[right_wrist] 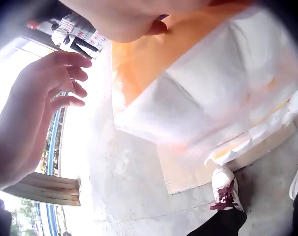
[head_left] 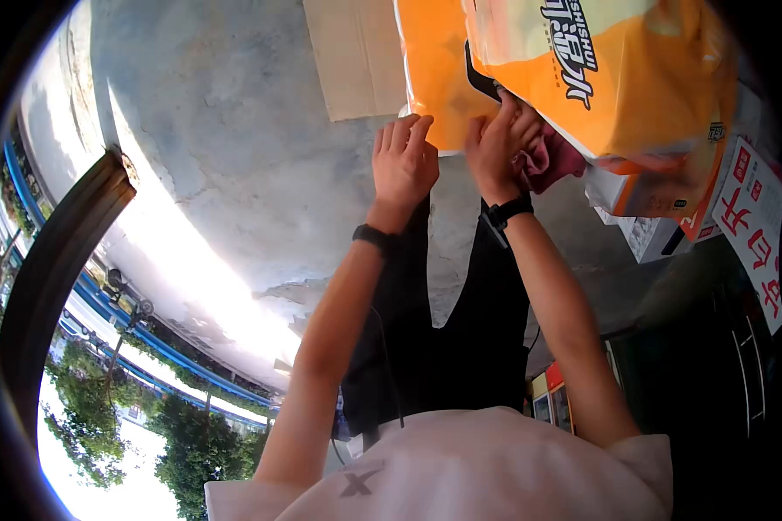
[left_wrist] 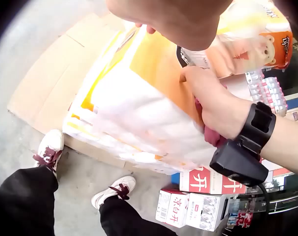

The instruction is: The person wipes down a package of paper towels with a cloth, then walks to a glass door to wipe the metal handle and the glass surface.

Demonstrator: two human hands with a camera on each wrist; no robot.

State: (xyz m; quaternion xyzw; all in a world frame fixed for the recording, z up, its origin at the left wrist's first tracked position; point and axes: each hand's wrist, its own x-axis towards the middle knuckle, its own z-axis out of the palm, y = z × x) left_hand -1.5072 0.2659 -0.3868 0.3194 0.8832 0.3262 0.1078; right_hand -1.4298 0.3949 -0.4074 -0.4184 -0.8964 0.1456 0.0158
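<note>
A large orange and white plastic-wrapped pack [head_left: 439, 69] stands in front of me, with another orange pack [head_left: 599, 95] beside it in the head view. My right hand [head_left: 498, 148] grips a crumpled dark red cloth [head_left: 554, 161] against the orange face. The cloth bunches out under the palm in the left wrist view, and the hand hides part of it. Close to the pack's near edge, my left hand [head_left: 406, 165] holds nothing. Its fingers [right_wrist: 72, 73] hang loosely bent in the air in the right wrist view.
Flattened cardboard [left_wrist: 45, 69] lies under the pack on the concrete floor [head_left: 235, 130]. Boxes with red lettering [left_wrist: 195, 211] stand near my feet. A curved brown post [head_left: 61, 269] rises at the left, with a blue railing [head_left: 174, 356] beyond it.
</note>
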